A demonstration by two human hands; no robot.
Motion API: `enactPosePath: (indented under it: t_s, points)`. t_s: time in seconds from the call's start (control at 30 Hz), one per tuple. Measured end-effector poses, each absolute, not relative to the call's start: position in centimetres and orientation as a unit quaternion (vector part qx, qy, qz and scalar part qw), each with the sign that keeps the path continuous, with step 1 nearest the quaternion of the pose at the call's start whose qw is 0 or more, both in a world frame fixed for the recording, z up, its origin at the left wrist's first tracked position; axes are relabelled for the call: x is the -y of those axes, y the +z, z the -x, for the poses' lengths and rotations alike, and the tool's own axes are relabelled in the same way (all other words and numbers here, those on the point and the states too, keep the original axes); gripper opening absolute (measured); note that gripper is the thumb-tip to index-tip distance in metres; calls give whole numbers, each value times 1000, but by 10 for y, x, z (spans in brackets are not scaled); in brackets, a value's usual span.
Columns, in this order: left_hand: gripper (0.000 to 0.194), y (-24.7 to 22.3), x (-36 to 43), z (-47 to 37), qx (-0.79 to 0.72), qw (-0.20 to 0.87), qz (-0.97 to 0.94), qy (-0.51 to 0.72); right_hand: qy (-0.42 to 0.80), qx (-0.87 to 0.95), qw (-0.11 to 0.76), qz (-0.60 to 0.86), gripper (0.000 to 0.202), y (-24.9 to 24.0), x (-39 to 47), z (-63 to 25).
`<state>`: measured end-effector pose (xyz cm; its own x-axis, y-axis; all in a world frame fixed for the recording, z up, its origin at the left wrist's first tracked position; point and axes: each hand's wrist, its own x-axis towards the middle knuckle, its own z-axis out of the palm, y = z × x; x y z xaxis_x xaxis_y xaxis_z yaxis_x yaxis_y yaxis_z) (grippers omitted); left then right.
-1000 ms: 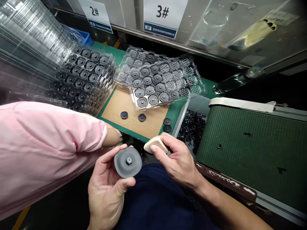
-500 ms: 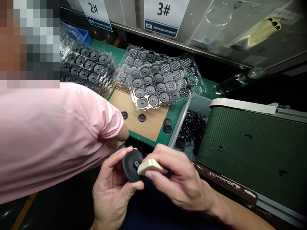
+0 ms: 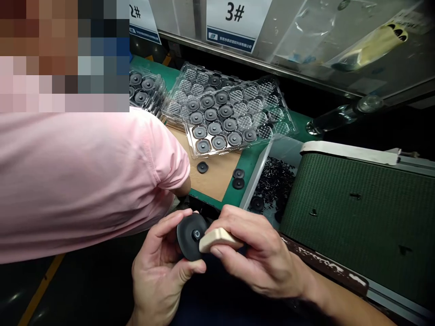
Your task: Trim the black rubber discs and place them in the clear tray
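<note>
Between the thumb and fingers of my left hand [image 3: 163, 267] is a round black plastic disc [image 3: 187, 236] with a small raised hub at its centre. The disc is tilted, its hub side facing right. My right hand [image 3: 258, 253] grips a flat cream-coloured block [image 3: 217, 240], whose rounded end is at the disc's face beside the hub. I cannot tell whether the two touch. Beyond my hands, similar black discs lie singly on the brown board [image 3: 214, 185] and on the green table edge.
Clear plastic trays [image 3: 220, 117], partly filled with black discs, overlap behind the board. At right, a bin [image 3: 272, 181] of small black parts adjoins a green conveyor belt [image 3: 367, 226] carrying several small black pieces. A co-worker in a pink shirt [image 3: 84, 181] fills the left side.
The co-worker's pink sleeve has moved right, covering one disc on the board and more of the left trays. My hands keep nearly the same hold, shifted slightly right in view.
</note>
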<state>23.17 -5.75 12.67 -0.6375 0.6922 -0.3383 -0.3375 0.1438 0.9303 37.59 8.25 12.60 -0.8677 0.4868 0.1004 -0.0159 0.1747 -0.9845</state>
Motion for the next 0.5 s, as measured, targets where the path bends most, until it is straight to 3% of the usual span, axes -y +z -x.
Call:
enactPosePath:
  t_s: [0.3, 0.5]
  points:
    - [54, 128, 60, -240, -657, 332, -196, 648, 645, 718, 205, 165, 13, 131, -76, -374]
    - [57, 129, 58, -240, -659, 351, -161, 646, 626, 727, 202, 197, 15, 127, -80, -375]
